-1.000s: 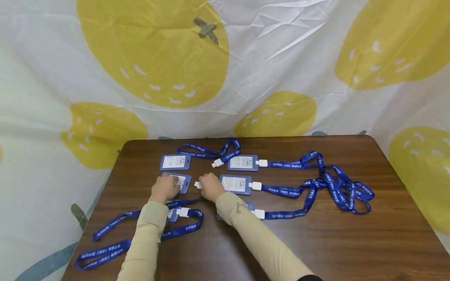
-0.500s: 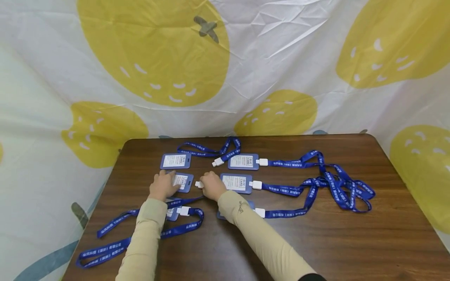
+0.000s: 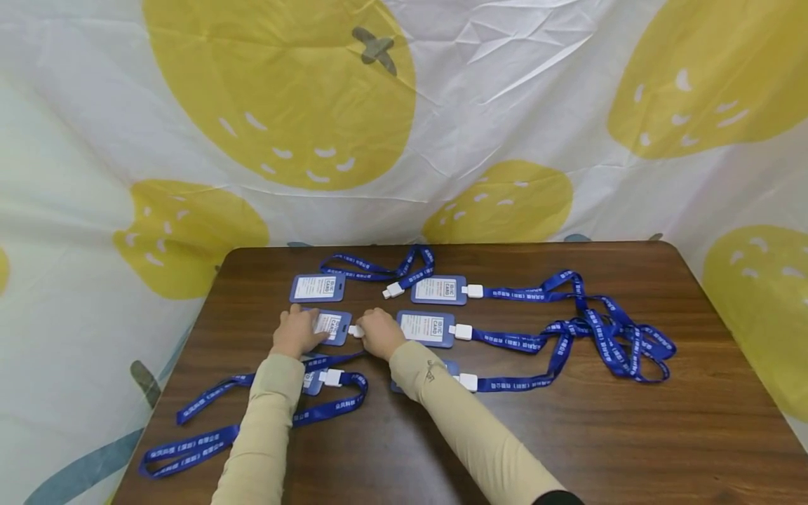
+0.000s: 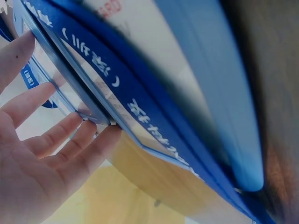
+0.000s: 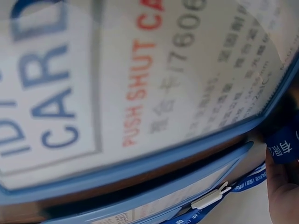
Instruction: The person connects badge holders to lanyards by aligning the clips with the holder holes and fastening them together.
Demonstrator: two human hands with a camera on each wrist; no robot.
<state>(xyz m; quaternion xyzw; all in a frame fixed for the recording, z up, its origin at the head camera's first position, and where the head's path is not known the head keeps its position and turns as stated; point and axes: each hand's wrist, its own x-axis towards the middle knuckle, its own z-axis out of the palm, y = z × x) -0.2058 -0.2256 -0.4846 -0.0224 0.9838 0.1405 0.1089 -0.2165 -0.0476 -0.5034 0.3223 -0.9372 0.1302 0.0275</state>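
Note:
My left hand (image 3: 297, 332) rests on the left end of a blue badge holder (image 3: 336, 327) with a white card in it. In the left wrist view its fingers (image 4: 65, 140) are spread, the tips against the holder's edge (image 4: 70, 74). Just right of this holder, my right hand (image 3: 380, 333) pinches the white clip (image 3: 356, 331) of a blue lanyard. The clip's tip meets or nearly meets the slotted end; I cannot tell whether it is hooked in. In the right wrist view part of the right hand (image 5: 284, 198) shows beside a blue strap (image 5: 284, 145).
Behind lie another badge holder (image 3: 317, 287) and a loose lanyard with a white clip (image 3: 394, 289). In front, a badge holder (image 3: 312, 382) is partly covered by straps. Clipped holders (image 3: 426, 328) stand to the right, their lanyards (image 3: 606, 337) tangled on the brown table (image 3: 536, 449).
The badge holder under my left hand has shifted slightly right, closing the gap to the white clip. My left fingers have spread out more. The right hand has barely moved.

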